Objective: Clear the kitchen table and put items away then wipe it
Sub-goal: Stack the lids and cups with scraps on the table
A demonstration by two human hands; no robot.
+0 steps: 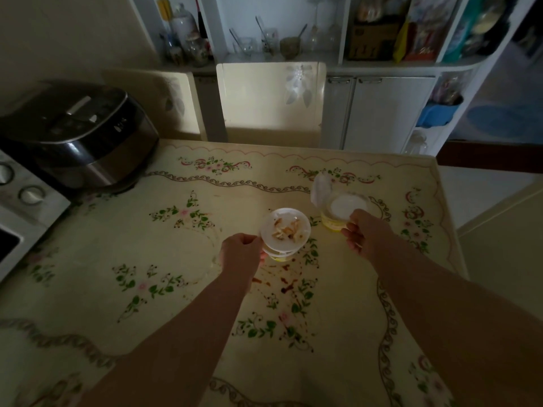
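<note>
Dim light falls over our worktop (117, 254), covered with a cream floral oilcloth and smeared with brown sauce stains (282, 284) near its middle. We reach forward with both bare forearms extended. Our left hand (239, 254) has its grip closed on the near-left edge of a small white saucer (285, 229), thumb on top of the rim and fingers curled beneath; the saucer holds scraps of food, pale peelings or shells, and sits on a yellowish cup or tub that is mostly hidden under it. Our right hand (364, 233) closes its grip on the rim of a clear container (342, 211) with a yellow base, which holds something white; its thin lid or foil is peeled up on the far-left side. Both containers are over the centre of the worktop, near one another but apart. A dark rice cooker (79, 133) stands at the far left corner, and a white cupboard (323, 69) with jars and glasses lies beyond.
</note>
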